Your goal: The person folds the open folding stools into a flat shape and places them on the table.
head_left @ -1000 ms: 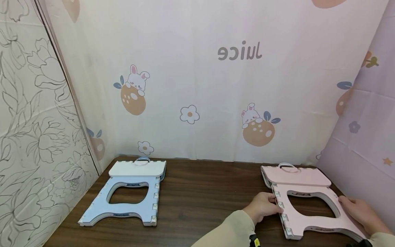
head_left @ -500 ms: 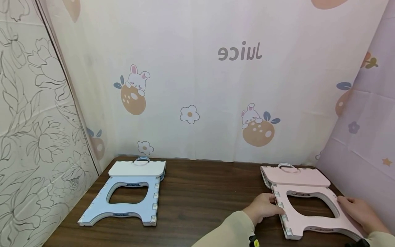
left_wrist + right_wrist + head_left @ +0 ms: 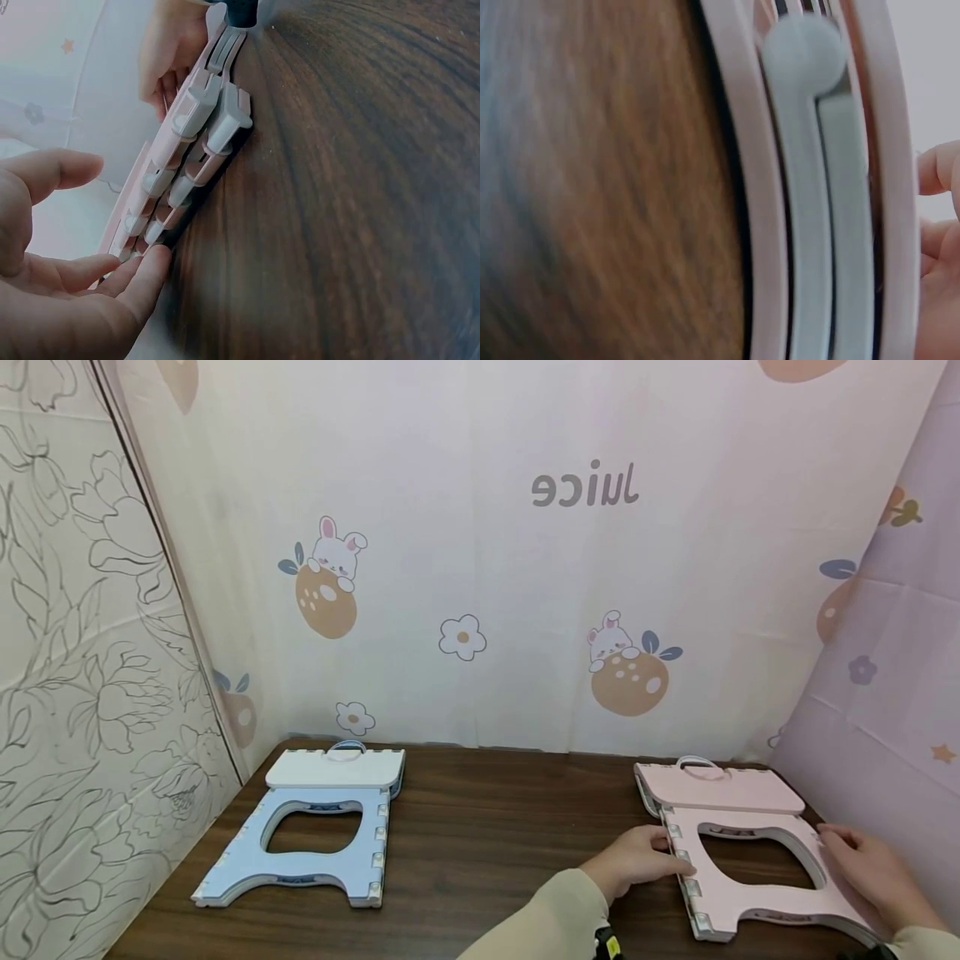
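A pink folding step stool (image 3: 780, 868) lies folded flat at the right of the table. My left hand (image 3: 633, 860) is at its left edge in the head view. In the left wrist view, its fingertips (image 3: 154, 262) touch the hinged side, while the thumb stands apart from the stool. Beside the right edge is my right hand (image 3: 873, 872), its fingers loosely bent; the right wrist view shows it partly, next to the stool's layered pink and grey edge. Whether it touches the stool I cannot tell. A blue folding stool (image 3: 307, 864) with a white top lies flat at the left.
The dark wooden table (image 3: 495, 827) spreads between the two stools. A patterned curtain (image 3: 465, 552) hangs along its back edge. Other printed curtains (image 3: 75, 652) close off the left and right sides. Each stool has a small carry handle at its far end.
My right hand has risen slightly at the stool's right edge. My left forearm has shifted a little to the left. Both stools lie where they were.
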Demonstrator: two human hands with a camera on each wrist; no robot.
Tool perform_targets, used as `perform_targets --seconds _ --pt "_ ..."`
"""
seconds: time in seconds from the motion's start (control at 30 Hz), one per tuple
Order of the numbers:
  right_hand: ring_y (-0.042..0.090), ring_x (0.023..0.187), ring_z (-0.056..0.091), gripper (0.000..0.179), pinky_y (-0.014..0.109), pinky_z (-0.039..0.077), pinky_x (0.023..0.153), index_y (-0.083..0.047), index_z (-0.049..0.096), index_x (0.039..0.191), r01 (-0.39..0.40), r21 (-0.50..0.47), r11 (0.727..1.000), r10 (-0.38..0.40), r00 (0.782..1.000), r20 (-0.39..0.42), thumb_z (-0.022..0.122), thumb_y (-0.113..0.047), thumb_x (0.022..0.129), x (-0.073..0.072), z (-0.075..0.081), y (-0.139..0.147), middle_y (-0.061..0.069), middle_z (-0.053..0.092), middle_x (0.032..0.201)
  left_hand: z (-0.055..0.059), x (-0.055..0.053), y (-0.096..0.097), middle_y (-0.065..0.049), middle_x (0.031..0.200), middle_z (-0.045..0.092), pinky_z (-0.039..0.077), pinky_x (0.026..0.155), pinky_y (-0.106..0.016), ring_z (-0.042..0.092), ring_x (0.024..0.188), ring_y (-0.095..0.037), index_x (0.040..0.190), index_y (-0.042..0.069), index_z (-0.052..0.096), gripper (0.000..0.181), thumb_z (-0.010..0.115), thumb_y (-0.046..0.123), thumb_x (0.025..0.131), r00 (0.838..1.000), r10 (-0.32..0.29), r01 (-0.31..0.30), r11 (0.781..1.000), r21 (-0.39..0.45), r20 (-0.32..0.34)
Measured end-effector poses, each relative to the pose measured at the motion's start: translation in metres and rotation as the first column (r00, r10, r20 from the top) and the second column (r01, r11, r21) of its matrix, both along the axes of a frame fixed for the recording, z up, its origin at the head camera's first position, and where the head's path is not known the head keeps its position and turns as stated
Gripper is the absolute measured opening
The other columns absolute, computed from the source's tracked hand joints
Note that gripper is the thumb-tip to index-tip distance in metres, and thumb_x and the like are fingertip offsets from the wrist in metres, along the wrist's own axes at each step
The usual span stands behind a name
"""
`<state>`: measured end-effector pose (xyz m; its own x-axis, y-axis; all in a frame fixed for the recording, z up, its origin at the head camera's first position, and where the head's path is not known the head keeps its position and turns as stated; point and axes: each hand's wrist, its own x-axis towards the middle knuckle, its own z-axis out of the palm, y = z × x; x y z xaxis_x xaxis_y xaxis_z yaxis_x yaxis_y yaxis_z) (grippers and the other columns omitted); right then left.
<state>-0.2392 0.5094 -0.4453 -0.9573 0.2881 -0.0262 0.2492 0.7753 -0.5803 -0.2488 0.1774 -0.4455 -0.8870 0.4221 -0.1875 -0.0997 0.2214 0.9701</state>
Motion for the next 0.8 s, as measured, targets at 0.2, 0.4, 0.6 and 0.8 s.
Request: perform_targets --seconds 0.2,0.4,0.6,0.8 --pt "0.064 0.127 0.028 0.068 0.069 0.033 0.098 0.023 0.033 0.139 0.0 -0.002 1.0 0.0 1.0 -0.012 0.027 -0.037 0.107 -0.002 0.006 -0.006 0.048 0.025 0.141 0.0 -0.004 -0.004 0.003 0.106 0.066 0.05 0.087 -0.031 0.061 0.096 -0.009 0.129 0.009 0.065 0.047 0.078 0.014 0.084 1.0 -0.018 0.019 1.0 0.016 -0.004" --pt "0.064 0.123 0.032 0.067 0.069 0.034 0.093 0.019 0.035 0.14 -0.044 0.008 0.999 0.044 0.994 -0.1 0.026 -0.039 0.108 -0.001 0.014 -0.009 0.047 0.029 0.14 0.003 -0.006 -0.012 0.001 0.107 0.066 0.052 0.085 -0.031 0.061 0.094 -0.01 0.129 0.009 0.065 0.046 0.077 0.012 0.084 1.0 -0.017 0.017 1.0 0.025 -0.009" --pt "0.064 0.124 0.032 0.065 0.069 0.034 0.092 0.014 0.038 0.142 -0.075 -0.01 0.997 0.072 0.988 -0.137 0.028 -0.04 0.108 0.001 0.023 -0.021 0.046 0.029 0.143 0.007 -0.01 -0.023 -0.001 0.117 0.065 0.053 0.087 -0.034 0.062 0.102 -0.013 0.134 0.009 0.061 0.05 0.076 0.011 0.086 0.999 -0.037 0.038 0.998 0.054 -0.02" --pt "0.054 0.122 0.041 0.062 0.053 0.042 0.089 0.014 0.037 0.143 -0.139 -0.04 0.99 0.133 0.983 -0.124 0.027 -0.037 0.109 0.003 0.031 -0.036 0.041 0.037 0.142 0.009 -0.013 -0.032 -0.002 0.116 0.066 0.051 0.089 -0.033 0.062 0.102 -0.013 0.132 0.007 0.063 0.049 0.077 0.011 0.085 0.999 -0.005 0.007 0.999 0.037 -0.039"
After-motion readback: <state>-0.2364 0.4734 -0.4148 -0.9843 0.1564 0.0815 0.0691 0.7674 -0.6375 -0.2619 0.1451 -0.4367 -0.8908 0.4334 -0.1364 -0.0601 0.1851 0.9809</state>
